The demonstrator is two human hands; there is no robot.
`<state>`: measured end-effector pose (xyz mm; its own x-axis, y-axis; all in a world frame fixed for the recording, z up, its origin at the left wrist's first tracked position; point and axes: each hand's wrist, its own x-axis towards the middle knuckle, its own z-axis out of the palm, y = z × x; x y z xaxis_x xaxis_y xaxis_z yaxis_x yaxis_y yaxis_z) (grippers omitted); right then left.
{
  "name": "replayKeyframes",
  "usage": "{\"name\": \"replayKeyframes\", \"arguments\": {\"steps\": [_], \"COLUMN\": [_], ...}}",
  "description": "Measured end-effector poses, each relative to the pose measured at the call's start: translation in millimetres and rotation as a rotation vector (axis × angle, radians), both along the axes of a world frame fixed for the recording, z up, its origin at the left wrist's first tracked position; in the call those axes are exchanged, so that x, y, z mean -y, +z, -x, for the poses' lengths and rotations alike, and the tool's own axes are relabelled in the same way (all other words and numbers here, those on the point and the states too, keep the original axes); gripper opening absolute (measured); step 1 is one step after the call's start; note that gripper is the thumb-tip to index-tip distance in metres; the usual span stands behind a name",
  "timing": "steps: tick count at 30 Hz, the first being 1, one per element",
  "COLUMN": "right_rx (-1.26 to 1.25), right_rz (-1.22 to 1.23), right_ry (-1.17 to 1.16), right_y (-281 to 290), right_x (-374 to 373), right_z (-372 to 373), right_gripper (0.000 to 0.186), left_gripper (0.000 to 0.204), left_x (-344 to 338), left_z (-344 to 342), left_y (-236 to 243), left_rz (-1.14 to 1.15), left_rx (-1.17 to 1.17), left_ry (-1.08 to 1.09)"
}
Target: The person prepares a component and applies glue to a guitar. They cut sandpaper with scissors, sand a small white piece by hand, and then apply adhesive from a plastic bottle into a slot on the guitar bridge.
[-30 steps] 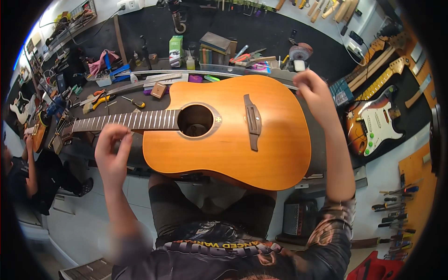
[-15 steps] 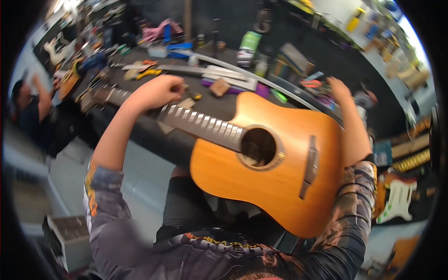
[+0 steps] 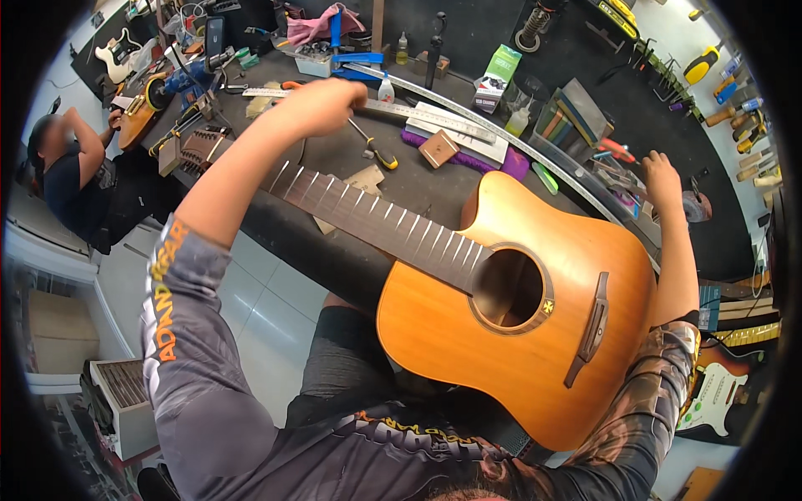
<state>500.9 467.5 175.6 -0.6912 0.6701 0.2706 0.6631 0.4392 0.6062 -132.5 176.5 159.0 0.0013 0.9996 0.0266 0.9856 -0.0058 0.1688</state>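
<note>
An acoustic guitar (image 3: 434,334) lies over my lap and the bench edge, with no strings over its fretboard (image 3: 376,221). My left hand (image 3: 330,107) reaches above the neck, fingers curled at a long steel ruler (image 3: 434,121); whether it grips it is hidden. A screwdriver (image 3: 383,154) and a wooden block (image 3: 439,149) lie nearby. My right hand (image 3: 662,179) reaches past the guitar body over scattered tools (image 3: 618,163) at the back right, its fingers bent but apart, with nothing visible in them.
The dark workbench (image 3: 305,255) carries bottles (image 3: 516,121), blue clamps (image 3: 357,58) and books (image 3: 575,117). A co-worker (image 3: 71,184) sits at the left beside another guitar (image 3: 138,121). An electric guitar (image 3: 710,392) lies at right. Hand tools (image 3: 743,125) hang on the wall.
The view has swung left, so the guitar sits further right and at a slant. Both my hands have moved forward and away from me, toward items at the back of the bench.
</note>
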Motion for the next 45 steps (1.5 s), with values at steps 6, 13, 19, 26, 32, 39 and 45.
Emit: {"name": "replayKeyframes", "arguments": {"steps": [6,13,19,26,32,39,45], "right_rx": [-0.218,-0.277,-0.520,-0.926,-1.222,-0.868,-0.691], "right_rz": [0.035,0.044,0.042,0.466,0.976,1.383,1.098], "right_ry": [0.001,-0.027,-0.065,0.009,0.319,0.468,0.662], "right_y": [37.1,55.5,61.5,96.0,61.1,-9.9,-47.7], "right_x": [56.5,117.5,162.8,341.0,500.4,561.9,588.0], "right_z": [-36.7,-63.1,-63.5,-4.0,47.7,138.5,148.5], "right_gripper": [0.010,0.016,0.020,0.013,0.020,0.013,0.009], "left_gripper": [0.015,0.035,0.040,0.021,0.013,0.023,0.076], "left_x": [168.7,191.0,151.3,209.9,286.2,367.5,388.3], "left_z": [-34.0,-89.9,-89.9,-66.3,-96.6,-129.6,-192.5], "left_y": [-34.5,-113.1,-119.7,-147.2,-112.4,-59.0,-46.4], "left_rz": [-1.209,-0.630,-0.511,-0.863,-0.885,-0.452,0.429], "left_rx": [0.656,0.379,0.230,1.030,1.264,0.984,1.037], "left_ry": [0.209,0.623,0.766,0.459,0.409,0.017,-0.575]}}
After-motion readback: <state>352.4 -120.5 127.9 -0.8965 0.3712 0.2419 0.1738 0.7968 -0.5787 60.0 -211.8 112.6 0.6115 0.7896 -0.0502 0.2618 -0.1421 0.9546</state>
